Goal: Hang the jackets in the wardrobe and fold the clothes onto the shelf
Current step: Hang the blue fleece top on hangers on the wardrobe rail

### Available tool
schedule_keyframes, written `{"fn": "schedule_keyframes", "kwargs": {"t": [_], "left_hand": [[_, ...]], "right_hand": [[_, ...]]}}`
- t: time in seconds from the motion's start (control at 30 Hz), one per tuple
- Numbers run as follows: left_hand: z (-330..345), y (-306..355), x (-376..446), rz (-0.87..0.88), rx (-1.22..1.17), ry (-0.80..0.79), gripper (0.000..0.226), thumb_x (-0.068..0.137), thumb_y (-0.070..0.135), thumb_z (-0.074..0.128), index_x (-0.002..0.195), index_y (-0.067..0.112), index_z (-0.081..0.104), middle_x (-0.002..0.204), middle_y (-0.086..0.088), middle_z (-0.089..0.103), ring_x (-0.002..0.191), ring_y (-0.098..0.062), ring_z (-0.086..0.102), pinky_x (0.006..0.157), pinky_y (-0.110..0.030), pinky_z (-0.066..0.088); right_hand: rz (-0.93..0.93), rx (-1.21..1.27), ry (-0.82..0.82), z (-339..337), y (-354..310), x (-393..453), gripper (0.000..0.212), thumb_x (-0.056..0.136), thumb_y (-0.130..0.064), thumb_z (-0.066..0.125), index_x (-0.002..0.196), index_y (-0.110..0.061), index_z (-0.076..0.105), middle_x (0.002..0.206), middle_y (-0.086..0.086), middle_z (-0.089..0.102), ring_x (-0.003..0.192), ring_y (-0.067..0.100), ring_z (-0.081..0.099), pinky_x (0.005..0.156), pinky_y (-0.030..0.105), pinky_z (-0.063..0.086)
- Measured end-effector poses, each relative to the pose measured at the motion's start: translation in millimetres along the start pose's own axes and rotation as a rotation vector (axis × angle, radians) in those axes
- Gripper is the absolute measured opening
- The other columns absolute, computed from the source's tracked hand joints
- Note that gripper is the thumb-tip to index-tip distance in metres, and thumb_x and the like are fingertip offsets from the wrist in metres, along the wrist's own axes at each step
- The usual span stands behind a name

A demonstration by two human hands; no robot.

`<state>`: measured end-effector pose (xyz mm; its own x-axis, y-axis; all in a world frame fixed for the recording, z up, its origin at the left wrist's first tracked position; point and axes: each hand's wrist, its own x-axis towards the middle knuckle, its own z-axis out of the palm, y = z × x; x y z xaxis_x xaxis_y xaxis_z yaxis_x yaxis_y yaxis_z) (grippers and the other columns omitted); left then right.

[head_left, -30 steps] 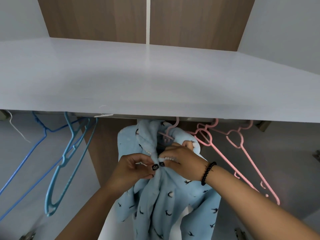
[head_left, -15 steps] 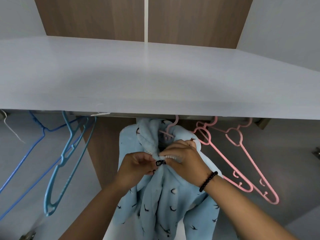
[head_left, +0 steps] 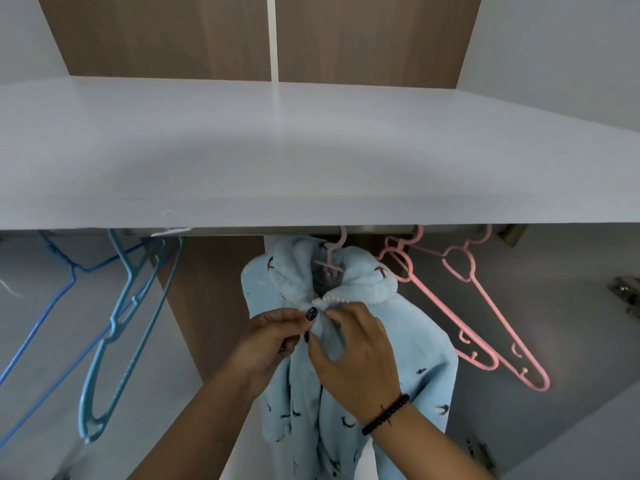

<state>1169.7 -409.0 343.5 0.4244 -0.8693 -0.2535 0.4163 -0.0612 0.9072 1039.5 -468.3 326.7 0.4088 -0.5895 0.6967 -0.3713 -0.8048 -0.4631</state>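
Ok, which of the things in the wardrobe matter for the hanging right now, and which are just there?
In use:
- light blue jacket, hanging on a pink hanger
- left hand and right hand, both pinching the jacket front below the collar
- white shelf, for the folded clothes

Just there:
- two empty pink hangers
- teal hangers
- blue wire hanger

Spare hangers under the rail

Blue hangers (head_left: 114,327) dangle at eight o'clock; two bare pink hangers (head_left: 485,317) slant at four o'clock, a metal hinge (head_left: 625,289) beyond.
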Motion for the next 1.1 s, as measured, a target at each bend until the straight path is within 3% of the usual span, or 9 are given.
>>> {"fn": "schedule_keyframes", "kwargs": {"t": [0.33,0.47,0.57,0.63,0.7,0.8,0.87,0.97,1.1], "left_hand": [[-8.3,20.2,7.5,0.01,0.243,-0.083,0.016,0.05,0.018,0.087,0.055,0.017,0.072,0.045,0.005,0.05,0.039,-0.002,0.033,0.039,-0.013,0.026],[-6.3,17.1,5.6,0.121,0.305,-0.078,0.012,0.061,0.014,0.086,0.067,0.015,0.076,0.058,0.006,0.066,0.047,-0.001,0.051,0.045,-0.01,0.035],[-6.1,11.4,3.2,0.216,0.305,-0.086,0.015,0.066,0.008,0.079,0.081,0.006,0.076,0.075,-0.002,0.075,0.068,-0.004,0.068,0.06,-0.01,0.048],[-7.0,8.4,1.9,0.268,0.307,-0.093,0.019,0.06,0.016,0.08,0.078,0.011,0.077,0.084,-0.008,0.076,0.081,-0.014,0.071,0.071,-0.017,0.054],[-9.1,6.3,2.2,0.328,0.33,-0.091,0.021,0.058,0.023,0.082,0.077,0.015,0.079,0.089,-0.015,0.075,0.088,-0.027,0.069,0.08,-0.029,0.057],[-12.0,0.7,7.3,0.397,0.393,-0.065,0.041,0.057,0.046,0.088,0.081,0.014,0.078,0.091,-0.031,0.068,0.087,-0.052,0.061,0.087,-0.059,0.049],[-11.8,-2.2,9.8,0.403,0.401,-0.062,0.053,0.053,0.056,0.087,0.082,0.012,0.077,0.092,-0.035,0.065,0.088,-0.059,0.055,0.086,-0.064,0.046],[-8.1,-0.1,7.7,0.409,0.389,-0.07,0.04,0.057,0.047,0.085,0.079,0.015,0.077,0.091,-0.03,0.067,0.09,-0.058,0.055,0.087,-0.063,0.046],[-6.2,10.4,6.2,0.368,0.392,-0.062,0.025,0.061,0.035,0.087,0.078,0.019,0.078,0.091,-0.028,0.068,0.083,-0.037,0.061,0.086,-0.046,0.052]], "right_hand": [[-0.025,0.041,-0.08,-5.7,-3.7,20.4,0.019,0.071,-0.023,0.054,0.072,-0.009,0.066,0.08,-0.001,0.059,0.057,0.007,0.051,0.06,0.008,0.041],[-0.065,0.037,-0.172,-8.8,4.3,27.5,0.026,0.071,-0.025,0.051,0.075,-0.008,0.071,0.079,-0.001,0.062,0.056,0.008,0.055,0.057,0.008,0.044],[-0.071,0.094,-0.21,-12.5,8.2,31.0,0.025,0.072,-0.023,0.052,0.076,-0.009,0.073,0.079,-0.003,0.063,0.061,0.002,0.053,0.062,0.0,0.04],[-0.038,0.203,-0.256,-16.1,12.5,34.7,0.017,0.074,-0.018,0.058,0.075,-0.01,0.074,0.076,-0.002,0.063,0.064,0.001,0.052,0.063,0.001,0.039],[0.035,0.335,-0.321,-20.2,17.7,39.0,0.013,0.073,-0.008,0.065,0.077,-0.013,0.076,0.073,0.0,0.064,0.064,0.005,0.056,0.06,0.009,0.044],[0.144,0.489,-0.416,-26.0,21.6,44.3,0.02,0.072,-0.001,0.067,0.08,-0.015,0.078,0.073,0.001,0.065,0.062,0.005,0.056,0.058,0.02,0.048],[0.201,0.536,-0.456,-28.3,23.7,47.5,0.021,0.073,0.002,0.067,0.08,-0.014,0.078,0.074,0.005,0.066,0.062,0.009,0.058,0.059,0.028,0.052],[0.204,0.516,-0.436,-29.7,22.4,47.3,0.019,0.074,0.002,0.066,0.078,-0.014,0.078,0.075,0.006,0.066,0.063,0.017,0.061,0.059,0.031,0.055],[-0.03,0.261,-0.239,-23.6,11.0,35.6,0.012,0.076,-0.009,0.07,0.085,-0.014,0.075,0.082,-0.004,0.064,0.067,0.004,0.06,0.065,0.008,0.048]]}}
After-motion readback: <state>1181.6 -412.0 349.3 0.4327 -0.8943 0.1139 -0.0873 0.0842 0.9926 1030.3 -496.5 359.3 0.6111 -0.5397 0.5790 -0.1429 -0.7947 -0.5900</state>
